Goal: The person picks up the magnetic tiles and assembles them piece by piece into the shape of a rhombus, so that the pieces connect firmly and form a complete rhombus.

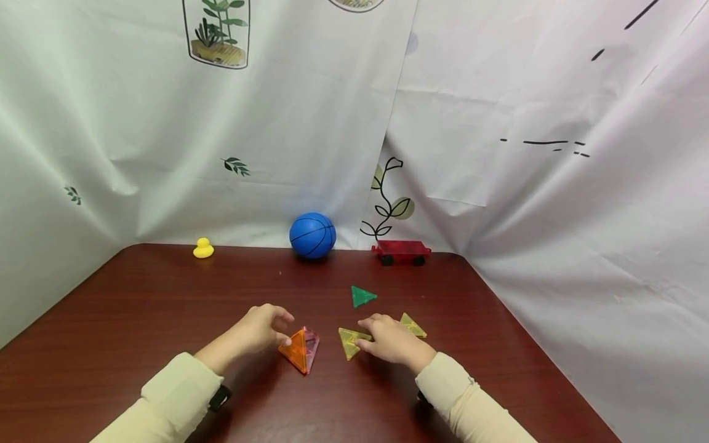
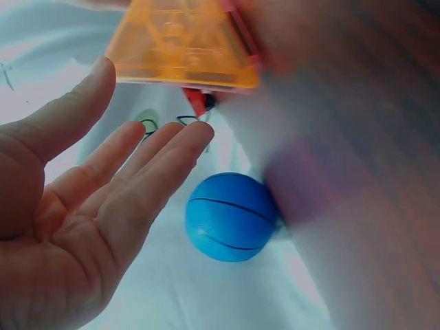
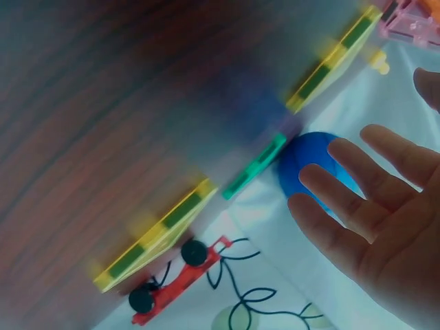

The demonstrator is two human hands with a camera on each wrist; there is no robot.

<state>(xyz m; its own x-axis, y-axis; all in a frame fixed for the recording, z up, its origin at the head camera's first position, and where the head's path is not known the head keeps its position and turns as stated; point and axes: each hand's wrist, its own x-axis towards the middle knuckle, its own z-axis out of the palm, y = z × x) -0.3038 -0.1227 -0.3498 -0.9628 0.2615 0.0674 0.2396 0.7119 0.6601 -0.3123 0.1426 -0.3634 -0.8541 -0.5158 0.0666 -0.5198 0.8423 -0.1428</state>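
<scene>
An orange triangular tile [image 1: 295, 352] and a pink triangular tile [image 1: 312, 347] stand tilted up against each other on the table. My left hand [image 1: 259, 329] is beside them, its thumb tip right at the orange tile's edge. In the left wrist view the left hand [image 2: 82, 220] has its fingers extended, with nothing between them. My right hand [image 1: 392, 340] hovers at a flat yellow triangular tile [image 1: 349, 341], fingertips overlapping its right corner. Spread, loosely straight fingers show on the right hand [image 3: 405, 240] in its wrist view. Behind it lies a second yellow triangular tile [image 1: 412, 325].
A green triangular tile [image 1: 362, 296] lies farther back on the brown table [image 1: 183, 295]. Along the back edge are a yellow rubber duck [image 1: 203, 248], a blue ball [image 1: 312, 235] and a red wheeled cart [image 1: 403, 248]. White printed cloth [image 1: 304, 123] hangs behind and at the sides.
</scene>
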